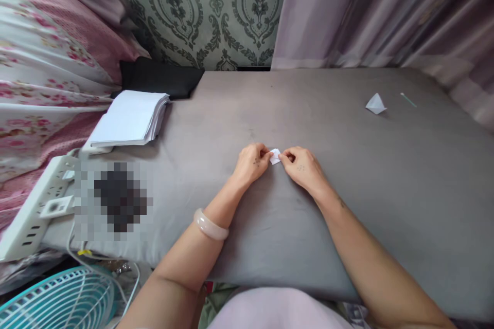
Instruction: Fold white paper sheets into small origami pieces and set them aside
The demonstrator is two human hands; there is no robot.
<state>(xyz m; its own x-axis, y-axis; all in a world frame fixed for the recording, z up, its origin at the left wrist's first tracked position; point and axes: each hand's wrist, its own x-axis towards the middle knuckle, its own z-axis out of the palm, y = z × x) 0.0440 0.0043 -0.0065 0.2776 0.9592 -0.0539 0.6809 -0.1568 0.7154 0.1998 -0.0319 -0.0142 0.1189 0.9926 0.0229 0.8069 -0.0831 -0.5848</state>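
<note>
A small piece of folded white paper (275, 157) is pinched between my two hands, over the middle of the grey-covered table (216, 128). My left hand (252, 163) grips its left edge with thumb and fingertips, and a pale bangle (210, 225) circles that forearm. On the other edge, my right hand (302, 166) pinches the paper in the same way. Fingers cover both sides of the paper, so only its middle shows. Toward the far right of the table sits a folded white paper shape (375, 104) with a raised point, apart from both hands.
On the left lie a thick stack of white paper (127, 118) and a black item (158, 78). A white power strip (36, 205) with plugs and cables runs along the left edge, above a turquoise fan (65, 298). A thin stick (408, 99) lies far right.
</note>
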